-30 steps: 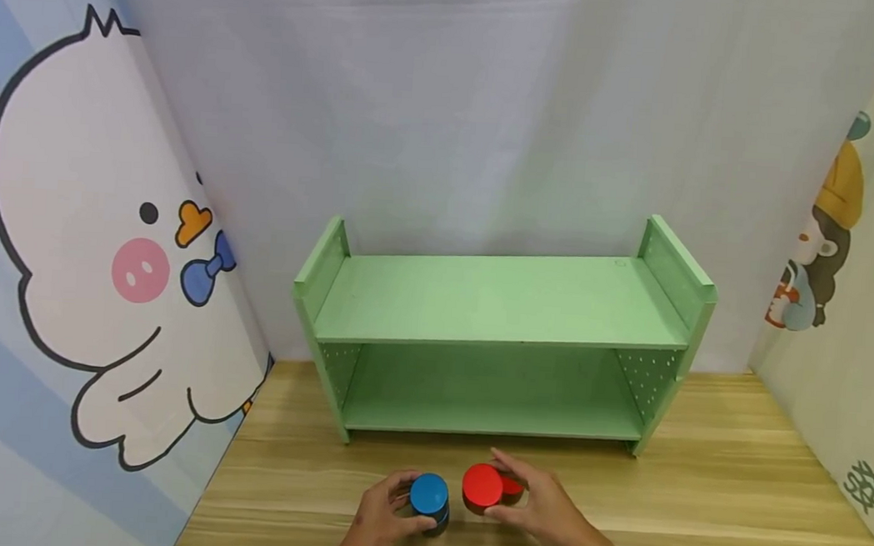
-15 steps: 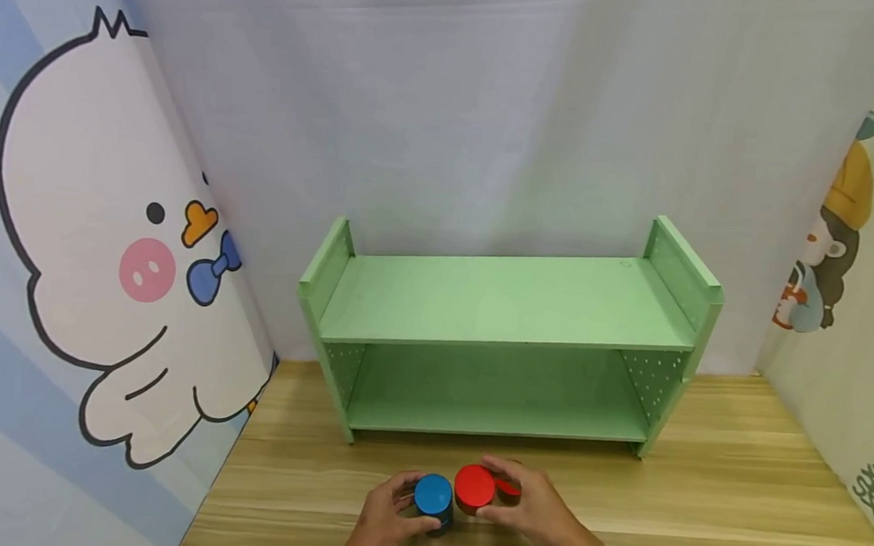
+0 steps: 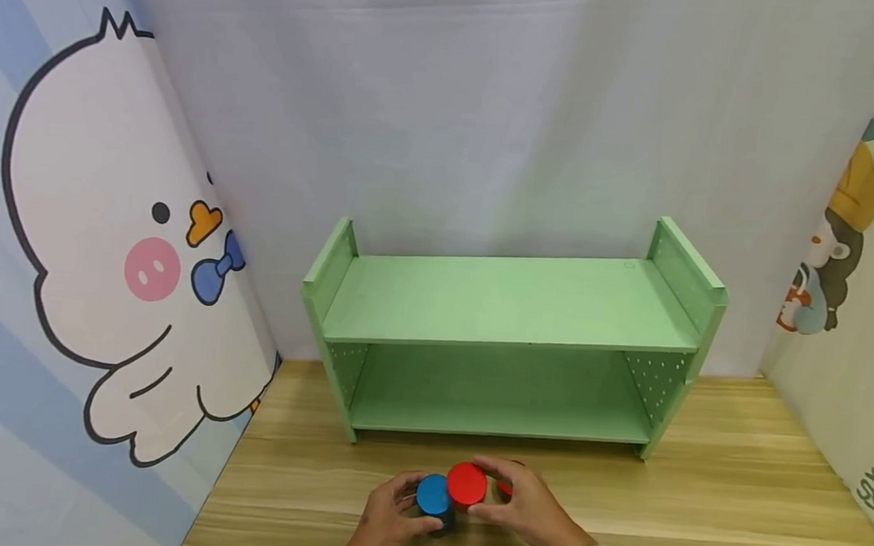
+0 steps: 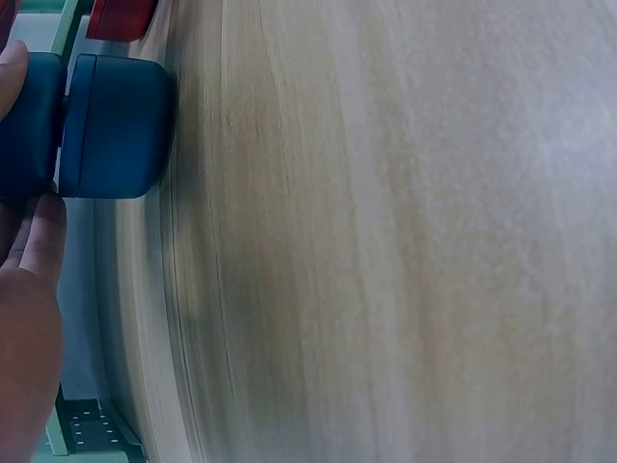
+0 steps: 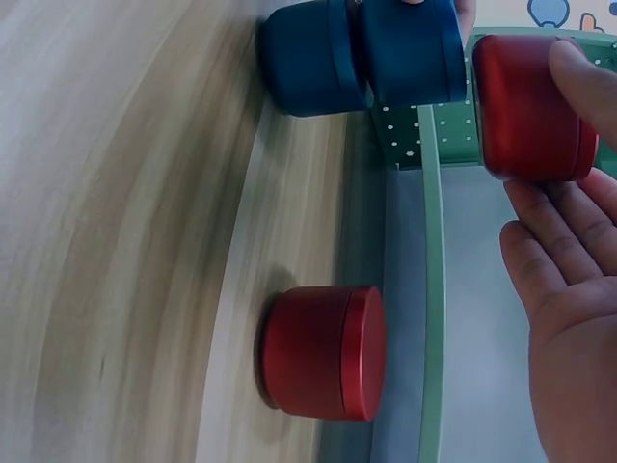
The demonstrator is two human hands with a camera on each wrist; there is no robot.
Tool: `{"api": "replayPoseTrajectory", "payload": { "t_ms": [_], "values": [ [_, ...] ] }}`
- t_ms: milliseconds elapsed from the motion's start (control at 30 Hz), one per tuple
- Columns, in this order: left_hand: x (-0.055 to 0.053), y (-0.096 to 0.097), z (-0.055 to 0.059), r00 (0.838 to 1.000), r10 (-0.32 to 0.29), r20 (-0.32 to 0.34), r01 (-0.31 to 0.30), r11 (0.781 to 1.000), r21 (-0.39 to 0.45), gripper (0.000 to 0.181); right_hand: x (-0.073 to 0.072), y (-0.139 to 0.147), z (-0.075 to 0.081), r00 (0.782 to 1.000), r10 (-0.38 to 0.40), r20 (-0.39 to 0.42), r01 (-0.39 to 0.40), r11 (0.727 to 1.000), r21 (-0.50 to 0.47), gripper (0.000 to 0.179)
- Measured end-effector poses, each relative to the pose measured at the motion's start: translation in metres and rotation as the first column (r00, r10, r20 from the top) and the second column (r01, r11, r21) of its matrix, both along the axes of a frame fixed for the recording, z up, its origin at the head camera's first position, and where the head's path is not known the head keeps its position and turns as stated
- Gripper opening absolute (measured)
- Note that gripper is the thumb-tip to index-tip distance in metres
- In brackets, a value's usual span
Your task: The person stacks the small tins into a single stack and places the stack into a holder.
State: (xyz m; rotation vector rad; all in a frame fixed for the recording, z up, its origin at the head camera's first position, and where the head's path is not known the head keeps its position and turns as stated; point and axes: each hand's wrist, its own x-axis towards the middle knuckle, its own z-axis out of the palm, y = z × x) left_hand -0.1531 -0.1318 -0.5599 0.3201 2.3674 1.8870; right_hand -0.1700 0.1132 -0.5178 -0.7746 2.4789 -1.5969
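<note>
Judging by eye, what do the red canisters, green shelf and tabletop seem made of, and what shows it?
Red canisters: probably metal, satin finish, from the soft sheen on smooth sides; coated plastic is possible.
Green shelf: perhaps painted metal, matt; the perforated side panels hint at sheet metal, but board is possible.
Tabletop: wood or wood-look laminate, smooth-looking, from its long grain streaks.

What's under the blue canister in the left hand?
Under the upper blue canister, which the left hand grips, a lower blue canister stands on the table. Its side shows; its top face is covered by the upper one.
</note>
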Motion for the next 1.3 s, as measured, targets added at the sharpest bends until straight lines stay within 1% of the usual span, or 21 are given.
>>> {"api": "replayPoseTrajectory", "payload": {
  "t_ms": [100,333,467,567,800,933,1300],
  "values": [
    [0.000,0.000,0.000,1.000,0.001,-0.001,-0.001,1.000,0.000,0.065,-0.001,-0.002,0.001,1.000,0.010,0.010,-0.010,1.000,-0.012,0.063],
    [0.001,0.000,0.000,1.000,0.004,-0.010,-0.004,1.000,0.017,0.064,-0.003,-0.011,0.000,1.000,0.028,-0.008,-0.028,0.999,-0.032,0.061],
    [0.001,0.001,-0.002,1.000,0.015,-0.006,-0.015,0.999,0.029,0.064,-0.003,-0.015,-0.001,0.998,0.055,0.017,-0.053,0.995,-0.086,0.062],
    [0.000,0.001,-0.003,1.000,0.026,-0.002,-0.026,0.999,0.034,0.064,-0.003,-0.018,-0.001,0.997,0.069,0.040,-0.064,0.992,-0.109,0.063],
    [-0.001,0.001,-0.005,0.999,0.034,-0.003,-0.034,0.999,0.022,0.065,-0.005,-0.022,-0.006,0.998,0.055,0.009,-0.054,0.996,-0.067,0.063],
    [0.000,0.001,-0.004,0.999,0.031,-0.014,-0.030,0.999,0.025,0.065,-0.005,-0.025,-0.006,0.999,0.049,0.004,-0.049,0.997,-0.055,0.063],
    [0.001,0.001,-0.004,1.000,0.024,-0.007,-0.024,0.997,0.075,0.064,-0.005,-0.033,-0.003,0.999,0.046,0.016,-0.045,0.998,-0.054,0.063]
  ]
}}
